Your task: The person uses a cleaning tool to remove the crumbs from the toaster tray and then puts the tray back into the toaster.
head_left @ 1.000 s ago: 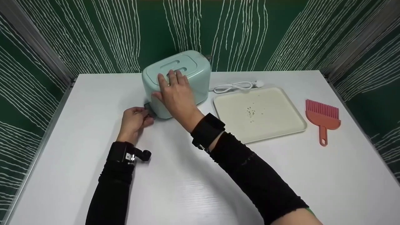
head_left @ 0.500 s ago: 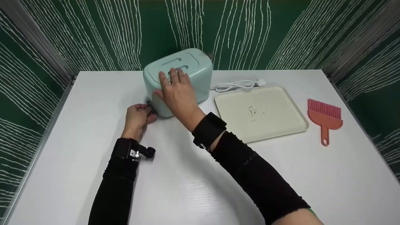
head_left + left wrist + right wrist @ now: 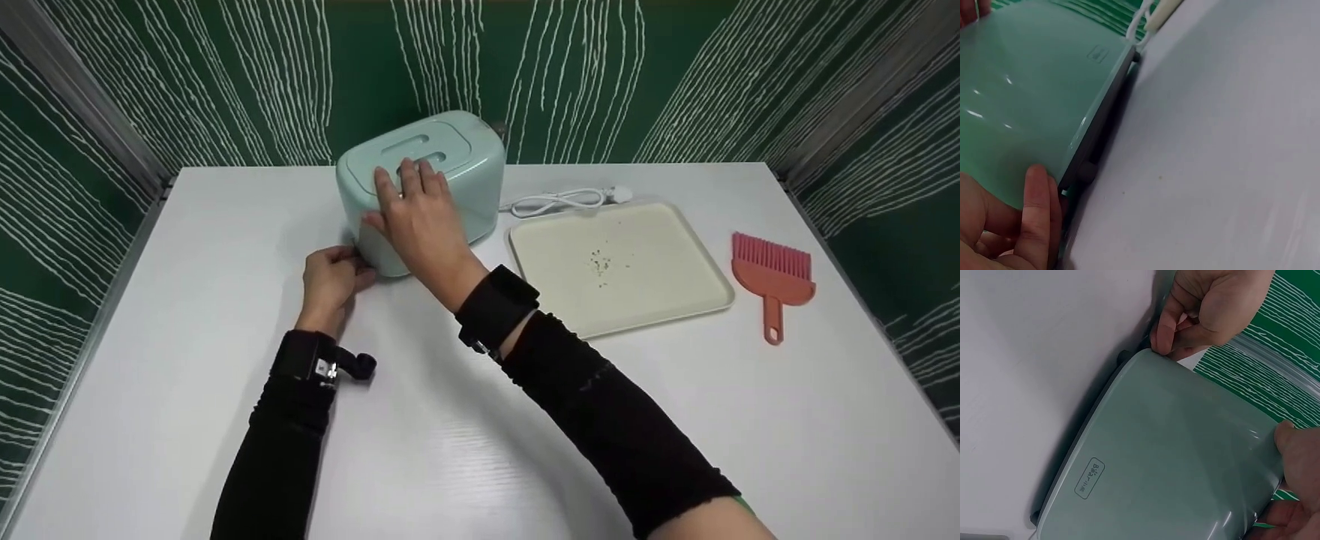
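Note:
A mint-green toaster (image 3: 480, 172) stands at an angle near the back of the white table. My right hand (image 3: 427, 225) rests on its lidded top, fingers fairly straight and the thumb over the left edge. Low at the toaster's left end, my left hand (image 3: 330, 281) pinches the dark crumb tray (image 3: 1145, 341), with fingertips against the bottom corner. Only a sliver of that tray shows beside the fingers in the right wrist view; the rest is hidden. In the left wrist view, one finger (image 3: 1036, 205) lies along the toaster's lower edge.
Right of the toaster, a cream serving tray (image 3: 667, 292) holds scattered crumbs (image 3: 600, 262). A white power cord (image 3: 559, 201) lies coiled behind it. Farther right is a red brush and dustpan (image 3: 772, 277). Green, white-streaked walls (image 3: 555, 82) border the table.
My left hand has moved slightly right and up against the toaster. The crumb tray, which stuck out at its end, has slid in almost out of sight. My right hand stays on top.

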